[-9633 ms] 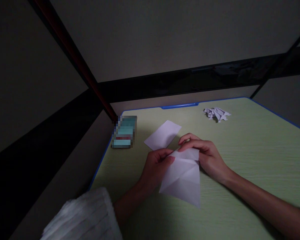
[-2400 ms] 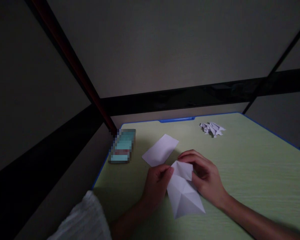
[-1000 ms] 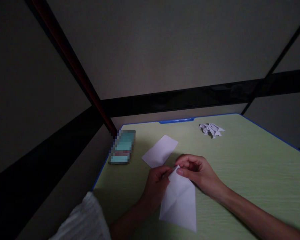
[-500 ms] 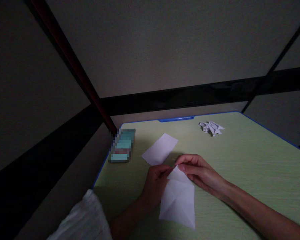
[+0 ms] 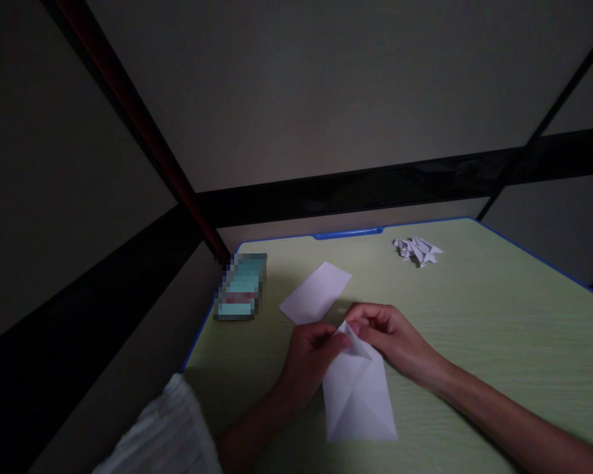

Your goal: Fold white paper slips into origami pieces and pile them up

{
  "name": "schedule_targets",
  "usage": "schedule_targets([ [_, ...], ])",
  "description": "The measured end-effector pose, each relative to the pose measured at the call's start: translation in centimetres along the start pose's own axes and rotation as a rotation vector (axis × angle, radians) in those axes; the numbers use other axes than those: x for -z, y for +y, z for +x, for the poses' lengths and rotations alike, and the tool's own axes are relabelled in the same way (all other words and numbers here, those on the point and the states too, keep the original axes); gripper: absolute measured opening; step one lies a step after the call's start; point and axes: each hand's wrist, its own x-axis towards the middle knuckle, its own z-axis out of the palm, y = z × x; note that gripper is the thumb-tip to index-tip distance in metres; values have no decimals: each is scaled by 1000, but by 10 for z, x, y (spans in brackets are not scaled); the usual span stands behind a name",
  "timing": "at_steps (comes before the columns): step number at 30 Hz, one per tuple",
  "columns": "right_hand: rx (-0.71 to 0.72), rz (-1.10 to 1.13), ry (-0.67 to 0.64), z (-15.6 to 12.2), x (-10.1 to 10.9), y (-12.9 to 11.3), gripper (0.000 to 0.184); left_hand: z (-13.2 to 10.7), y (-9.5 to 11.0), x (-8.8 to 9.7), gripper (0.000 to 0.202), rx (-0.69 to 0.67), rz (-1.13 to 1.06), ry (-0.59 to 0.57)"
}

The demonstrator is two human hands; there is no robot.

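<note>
Paper (image 5: 358, 401), white and creased, is in both your hands on your side of the plain slip (image 5: 316, 293), a little to its right. Your left hand (image 5: 309, 362) is nearly closed, its thumb laid across the upper part of the sheet and its fingers curled in behind. Your right hand (image 5: 393, 332) is drawn into a pinch, thumb and fingertips gripping the folded point at the top, where a small triangular flap shows. Diagonal creases run through the lower part, which spreads toward you. You cannot tell whether your left hand touches the slip's near end.

Left of that slip you have a phone-like device (image 5: 244, 286), its teal face blurred out. Beyond it and well to its right lies a cluster of folded white paper pieces (image 5: 418, 251). A blue strip (image 5: 348, 234) lies past the slip, along the far edge of the pale green tabletop (image 5: 499, 316).
</note>
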Motion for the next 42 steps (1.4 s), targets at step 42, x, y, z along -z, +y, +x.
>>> schedule_targets([
  [42, 33, -248, 188, -4, -1, -2, 22, 4, -5, 3, 15, 6, -120, 50],
])
